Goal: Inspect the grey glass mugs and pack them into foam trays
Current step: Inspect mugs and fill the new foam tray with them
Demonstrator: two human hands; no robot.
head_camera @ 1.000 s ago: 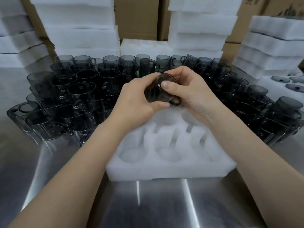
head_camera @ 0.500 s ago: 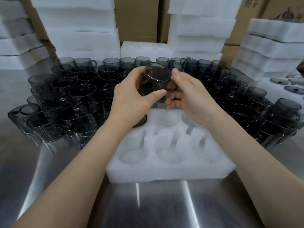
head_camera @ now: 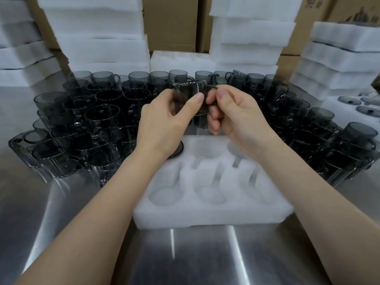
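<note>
Both my hands hold one grey glass mug (head_camera: 190,93) above the far edge of a white foam tray (head_camera: 213,212). My left hand (head_camera: 166,124) grips the mug's body, thumb across its front. My right hand (head_camera: 236,114) pinches its handle side, fingers curled. The mug is blurred and seems upright. The tray has several round pockets; one at its far left holds a dark round thing (head_camera: 177,150), mostly hidden by my left wrist. The other pockets I see hold nothing.
Several grey mugs (head_camera: 102,118) crowd the steel table (head_camera: 185,260) left, behind and right (head_camera: 320,140) of the tray. Foam tray stacks (head_camera: 96,31) and cardboard boxes (head_camera: 170,21) line the back. Grey lids (head_camera: 349,100) lie on foam at the far right.
The mug was turned from showing its round end toward me to a side-on pose. Both hands stayed on it, and my right hand's fingers curled in by the handle.
</note>
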